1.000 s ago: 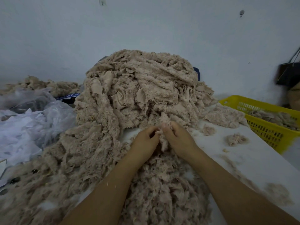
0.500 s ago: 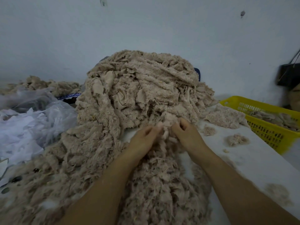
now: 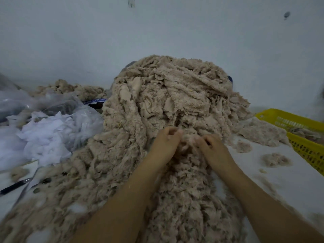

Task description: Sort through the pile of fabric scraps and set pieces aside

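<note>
Left hand (image 3: 164, 144), right hand (image 3: 213, 148) grips: both pinch one scrap (image 3: 186, 143) | pile (image 3: 175, 95) at 12 o'clock | likely light, soft, tangly: take a loose edge

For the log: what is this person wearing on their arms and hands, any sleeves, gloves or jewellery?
Nothing worn shows. Both forearms are bare to the frame edge, no sleeves. The left hand and right hand have no gloves, rings, watch or bracelet visible. A pale fluff speck clings to the left forearm.

Fuzzy cloth, rough to look at.
My scrap pile (image 3: 175, 95) was matt beige fleece; the basket (image 3: 301, 137), right, was yellow perforated plastic.
</note>
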The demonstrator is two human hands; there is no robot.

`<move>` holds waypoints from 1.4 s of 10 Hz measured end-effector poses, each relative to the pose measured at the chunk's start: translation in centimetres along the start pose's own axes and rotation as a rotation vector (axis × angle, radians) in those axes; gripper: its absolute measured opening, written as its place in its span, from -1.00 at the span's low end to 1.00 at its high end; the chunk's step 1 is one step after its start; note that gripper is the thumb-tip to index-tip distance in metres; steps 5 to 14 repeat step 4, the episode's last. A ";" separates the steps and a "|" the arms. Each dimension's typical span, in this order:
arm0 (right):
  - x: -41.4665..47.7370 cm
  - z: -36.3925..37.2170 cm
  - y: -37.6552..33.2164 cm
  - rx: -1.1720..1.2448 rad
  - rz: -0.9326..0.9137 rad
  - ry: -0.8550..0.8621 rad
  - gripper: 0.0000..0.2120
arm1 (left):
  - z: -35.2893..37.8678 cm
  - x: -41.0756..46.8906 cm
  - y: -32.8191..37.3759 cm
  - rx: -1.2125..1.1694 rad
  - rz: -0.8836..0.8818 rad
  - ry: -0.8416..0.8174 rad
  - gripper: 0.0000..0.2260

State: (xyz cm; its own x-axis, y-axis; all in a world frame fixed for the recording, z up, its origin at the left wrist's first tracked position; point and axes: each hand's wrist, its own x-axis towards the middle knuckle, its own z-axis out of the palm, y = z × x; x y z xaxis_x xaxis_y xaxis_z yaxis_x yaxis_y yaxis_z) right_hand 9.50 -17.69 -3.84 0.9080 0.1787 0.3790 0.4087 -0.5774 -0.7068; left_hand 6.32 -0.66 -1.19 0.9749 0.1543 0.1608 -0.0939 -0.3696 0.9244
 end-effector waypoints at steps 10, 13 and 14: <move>-0.3 0.4 -5.8 -0.019 -0.090 -0.192 -0.70 | -6.4 -1.2 -1.6 0.397 -0.023 -0.154 -0.70; -0.3 0.4 -5.8 -0.019 -0.090 -0.192 -0.70 | -6.4 -1.2 -1.6 0.397 -0.023 -0.154 -0.70; -0.3 0.4 -5.8 -0.019 -0.090 -0.192 -0.70 | -6.4 -1.2 -1.6 0.397 -0.023 -0.154 -0.70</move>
